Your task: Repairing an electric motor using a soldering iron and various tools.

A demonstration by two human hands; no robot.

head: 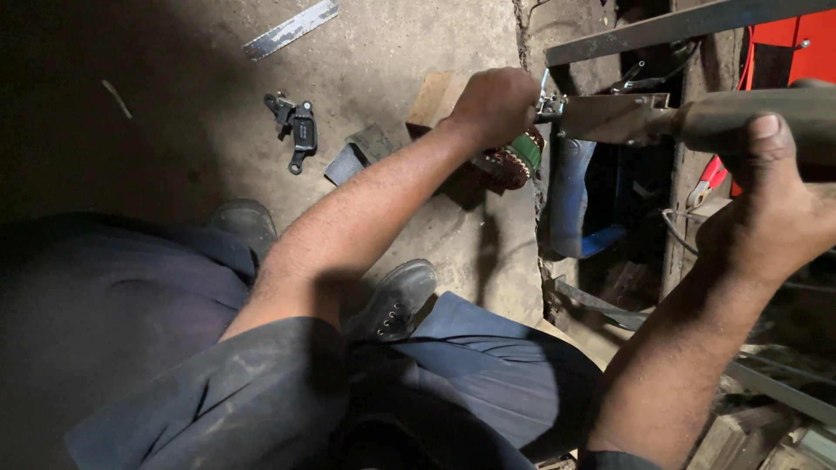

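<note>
Concrete workshop floor (392,52), dim and dusty, w/ a dark metal frame and a pit-like gap off to the right side.

Left hand (498,103) is closed in a fist, gripping a small metal part at the end of a flat steel bracket (614,117); can't see exactly what the fingers clamp, prob. a clip or bolt head. Just below that hand, touching or nearly so, sits a wound coil piece (514,161), copper-red windings w/ a green band, looks like a small motor stator. Right hand (771,204) is wrapped round a thick greyish handle (749,117) that runs into the same bracket, thumb up along it, firm hold.

Progress, as a judgement: both hands are set and the tool is lined up at the coil, so positioning seems done; the actual working of the coil looks mid-way at most, no finished result visible.

Further out: wooden block (435,96) behind the left wrist; blue container (570,196) under the bracket, in the gap; red panel (801,43) beyond the right hand. Left of the forearm, a black plastic part (300,130) lies on the floor, a metal strip (292,28) well beyond it. Black shoe (396,300) below the left elbow.
</note>
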